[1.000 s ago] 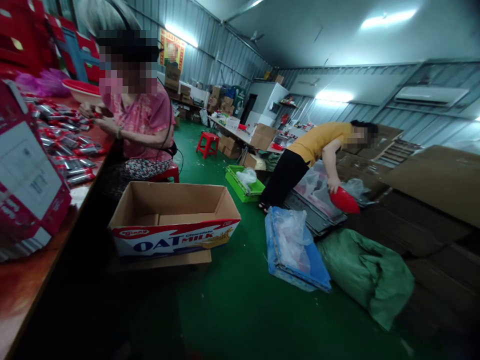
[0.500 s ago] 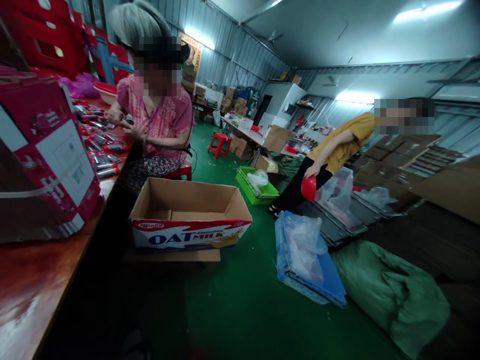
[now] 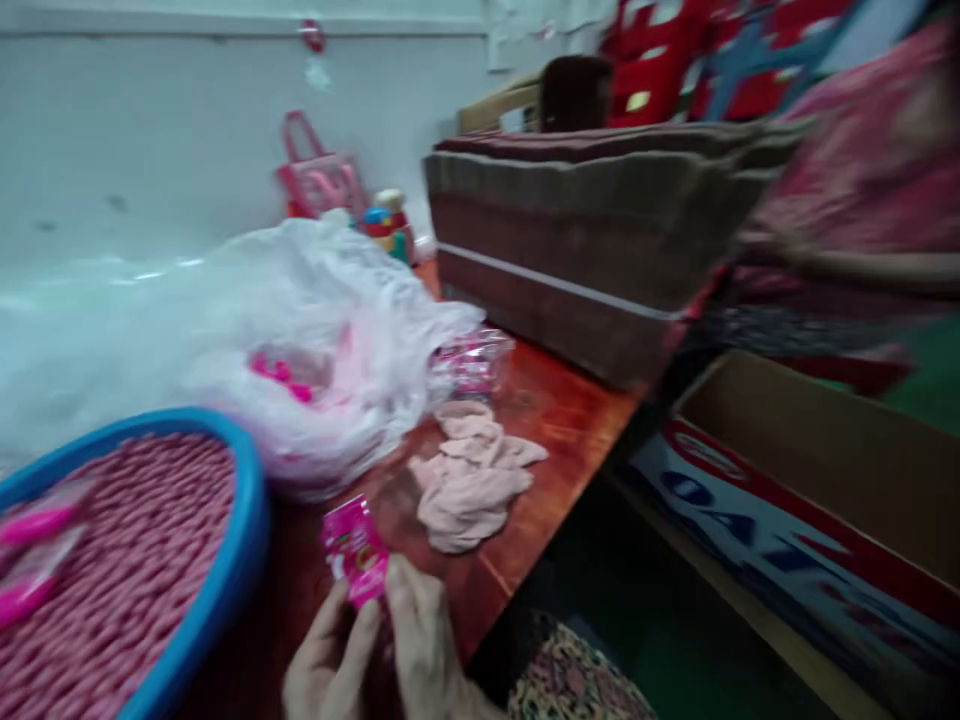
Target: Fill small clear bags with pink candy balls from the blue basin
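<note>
Both of my hands are low in the picture, close together at the table's near edge. My left hand (image 3: 324, 665) and my right hand (image 3: 426, 648) are closed in a pinch on the bottom of a small pink packet (image 3: 355, 550), which stands upright between the fingertips. Just left of the packet is a round blue basin (image 3: 238, 560) filled with many small pink pieces, with pink wrappers lying on its left side. Motion blurs the whole picture.
A crumpled clear plastic bag (image 3: 322, 330) and a pale pink cloth (image 3: 471, 480) lie on the red-brown table (image 3: 577, 420). Behind them is a stack of flattened cartons (image 3: 592, 260). An open cardboard box (image 3: 817, 480) stands on the floor at right, beside a person in pink (image 3: 862, 160).
The view has swung from the room and the two other people down to the table. My hands, the pink packet and the blue basin have come into view.
</note>
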